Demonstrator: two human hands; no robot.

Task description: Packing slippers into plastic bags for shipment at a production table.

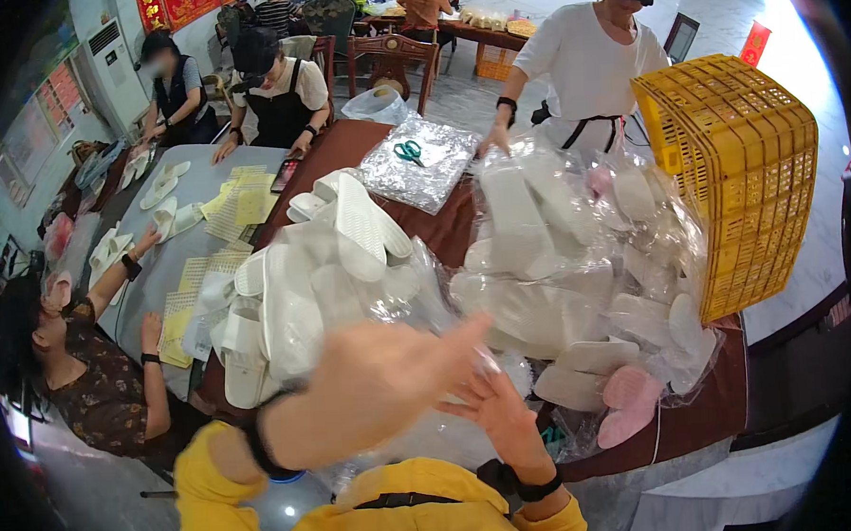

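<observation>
Left hand (383, 376) open, blurred; right hand (498, 414) open, fingers spread, touching clear plastic bag (471, 434) at 6 o'clock on worktop (698, 415). Bag: light, limp, slippery; best pinched at edge.

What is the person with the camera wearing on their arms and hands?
Both arms come out of bright yellow sleeves. The left hand and the right hand are bare, with no gloves. Each wrist has a black band: one on the left, one on the right.

Yellow crate (740, 176) tipped at table's right; green scissors (407, 151) on foil sheet (422, 175); pink slipper (631, 404) nr front edge.
</observation>
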